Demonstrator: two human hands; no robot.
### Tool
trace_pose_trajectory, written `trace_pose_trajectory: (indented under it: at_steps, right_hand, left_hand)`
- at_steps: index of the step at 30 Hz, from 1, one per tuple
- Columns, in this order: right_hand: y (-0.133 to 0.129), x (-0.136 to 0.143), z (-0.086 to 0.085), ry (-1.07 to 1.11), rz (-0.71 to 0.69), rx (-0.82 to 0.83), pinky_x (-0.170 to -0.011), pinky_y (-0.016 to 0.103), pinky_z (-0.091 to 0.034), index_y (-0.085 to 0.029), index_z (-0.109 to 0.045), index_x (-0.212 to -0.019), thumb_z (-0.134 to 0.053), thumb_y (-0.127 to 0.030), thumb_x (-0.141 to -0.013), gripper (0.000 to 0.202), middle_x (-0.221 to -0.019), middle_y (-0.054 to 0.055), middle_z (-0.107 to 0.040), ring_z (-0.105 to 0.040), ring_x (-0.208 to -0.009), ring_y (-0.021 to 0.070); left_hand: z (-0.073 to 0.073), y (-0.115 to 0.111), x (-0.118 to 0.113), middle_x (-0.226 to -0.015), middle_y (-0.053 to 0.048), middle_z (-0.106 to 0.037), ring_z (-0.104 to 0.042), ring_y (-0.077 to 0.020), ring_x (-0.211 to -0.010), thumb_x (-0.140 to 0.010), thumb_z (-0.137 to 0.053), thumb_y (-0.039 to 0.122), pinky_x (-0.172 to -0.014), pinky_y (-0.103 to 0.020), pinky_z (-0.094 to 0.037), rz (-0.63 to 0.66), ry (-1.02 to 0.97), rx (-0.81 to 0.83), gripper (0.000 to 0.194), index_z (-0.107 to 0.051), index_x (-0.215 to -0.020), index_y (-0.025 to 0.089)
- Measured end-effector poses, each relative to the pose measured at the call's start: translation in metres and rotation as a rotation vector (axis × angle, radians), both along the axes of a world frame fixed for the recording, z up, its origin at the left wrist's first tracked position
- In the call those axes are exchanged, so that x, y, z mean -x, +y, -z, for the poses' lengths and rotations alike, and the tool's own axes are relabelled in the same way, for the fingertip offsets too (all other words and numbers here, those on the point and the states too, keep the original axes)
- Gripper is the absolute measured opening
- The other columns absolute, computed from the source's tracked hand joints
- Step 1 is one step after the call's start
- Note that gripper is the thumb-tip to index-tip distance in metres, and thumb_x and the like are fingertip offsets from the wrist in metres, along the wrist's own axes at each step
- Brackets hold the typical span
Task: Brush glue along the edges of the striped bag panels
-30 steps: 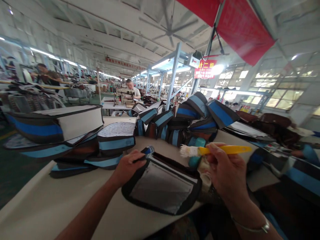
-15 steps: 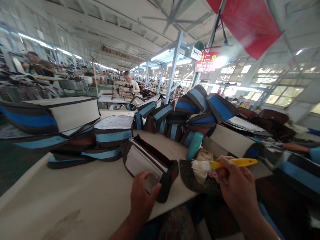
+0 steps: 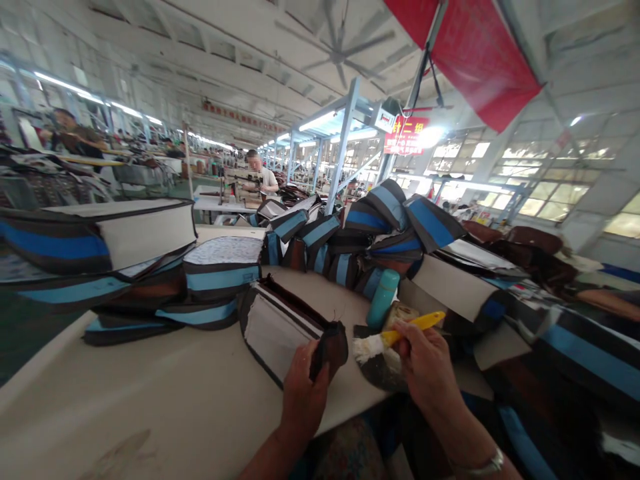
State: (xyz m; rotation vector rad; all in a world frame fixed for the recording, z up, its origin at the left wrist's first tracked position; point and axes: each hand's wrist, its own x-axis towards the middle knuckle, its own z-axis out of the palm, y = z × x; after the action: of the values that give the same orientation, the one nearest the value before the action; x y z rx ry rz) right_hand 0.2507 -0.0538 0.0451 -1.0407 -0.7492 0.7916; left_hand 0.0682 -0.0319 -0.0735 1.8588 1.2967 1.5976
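My right hand (image 3: 427, 367) is closed round the yellow handle of a paintbrush (image 3: 414, 324). White, wet-looking bristles point left, close to the right end of a half-made bag (image 3: 280, 327). This bag lies on its side on the table, with a white lining panel, dark edges and a dark slit along its top. My left hand (image 3: 304, 393) grips the bag's near right corner, thumb and fingers around the dark edge. Under the brush lies a dark, white-spotted piece (image 3: 373, 373), partly hidden by my right hand. A teal bottle (image 3: 383, 298) stands just behind the brush.
Bag parts with blue stripes (image 3: 220, 277) are stacked at the left of the pale table (image 3: 190, 393). A tall heap of more parts (image 3: 385, 213) fills the back. Other pieces (image 3: 590, 347) crowd the right, near another person's arm (image 3: 613, 303).
My right hand has brought the brush left and slightly down, nearer the bag. My left hand has shifted right and now grasps the bag's corner.
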Motion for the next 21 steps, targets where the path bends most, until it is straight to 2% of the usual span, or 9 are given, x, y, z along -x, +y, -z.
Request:
trace_pose_trajectory:
  at_steps: [4, 7, 10, 13, 15, 18, 21]
  right_hand:
    - [0.016, 0.035, 0.006, -0.272, -0.054, -0.016, -0.046, 0.022, -0.034, -0.017, -0.059, -0.068, -0.067, -0.041, -0.08, 0.028, -0.048, -0.006, -0.045, -0.039, -0.045, 0.0099]
    - [0.026, 0.053, 0.008, -0.412, -0.05, 0.008, -0.045, 0.025, -0.033, -0.017, -0.061, -0.068, -0.065, -0.042, -0.079, 0.028, -0.048, -0.005, -0.048, -0.043, -0.045, 0.0127]
    - [0.028, 0.051, 0.002, -0.51, 0.035, 0.0, -0.051, 0.026, -0.036, -0.017, -0.063, -0.068, -0.068, -0.042, -0.077, 0.026, -0.05, -0.004, -0.052, -0.048, -0.049, 0.0147]
    - [0.023, 0.044, -0.006, -0.614, 0.144, -0.038, -0.052, 0.026, -0.037, -0.018, -0.064, -0.071, -0.065, -0.043, -0.082, 0.027, -0.05, -0.005, -0.051, -0.049, -0.049, 0.0146]
    - [0.019, 0.043, -0.008, -0.666, 0.099, -0.06, -0.05, 0.025, -0.038, -0.019, -0.064, -0.075, -0.06, -0.043, -0.087, 0.026, -0.051, -0.005, -0.052, -0.05, -0.048, 0.0144]
    - [0.02, 0.045, -0.005, -0.799, 0.015, -0.094, -0.056, 0.026, -0.042, -0.019, -0.065, -0.077, -0.059, -0.04, -0.088, 0.025, -0.06, -0.002, -0.059, -0.056, -0.055, 0.0161]
    - [0.025, 0.041, -0.003, -0.81, 0.139, -0.112, -0.058, 0.027, -0.042, -0.019, -0.064, -0.077, -0.059, -0.04, -0.088, 0.025, -0.059, -0.002, -0.057, -0.056, -0.056, 0.0169]
  left_hand:
    - [0.006, -0.01, 0.015, -0.106, -0.008, -0.065, -0.063, -0.0203, -0.099, -0.089, -0.054, 0.019, -0.089, -0.036, -0.054, 0.062, 0.013, -0.07, 0.032, -0.058, -0.121, 0.02]
    - [0.004, -0.015, 0.021, -0.103, -0.007, -0.065, -0.064, -0.0185, -0.095, -0.09, -0.054, 0.021, -0.086, -0.032, -0.054, 0.095, -0.014, -0.046, 0.03, -0.06, -0.119, 0.02]
    - [-0.002, -0.016, 0.028, -0.104, -0.006, -0.065, -0.064, -0.0183, -0.097, -0.089, -0.055, 0.022, -0.087, -0.031, -0.054, 0.14, -0.041, 0.012, 0.031, -0.061, -0.12, 0.021]
    - [-0.007, -0.015, 0.034, -0.104, -0.006, -0.065, -0.064, -0.0196, -0.098, -0.087, -0.058, 0.025, -0.089, -0.033, -0.053, 0.144, -0.069, 0.064, 0.033, -0.062, -0.119, 0.022]
    - [-0.009, -0.015, 0.037, -0.104, -0.006, -0.066, -0.064, -0.0207, -0.098, -0.086, -0.058, 0.026, -0.09, -0.035, -0.053, 0.152, -0.089, 0.093, 0.034, -0.063, -0.119, 0.022]
    - [-0.014, -0.015, 0.041, -0.107, -0.007, -0.066, -0.063, -0.0215, -0.101, -0.086, -0.058, 0.028, -0.092, -0.036, -0.051, 0.189, -0.121, 0.151, 0.034, -0.063, -0.118, 0.022]
    - [-0.019, -0.016, 0.046, -0.109, -0.006, -0.066, -0.062, -0.0217, -0.105, -0.085, -0.06, 0.029, -0.095, -0.036, -0.049, 0.229, -0.159, 0.197, 0.034, -0.064, -0.118, 0.022]
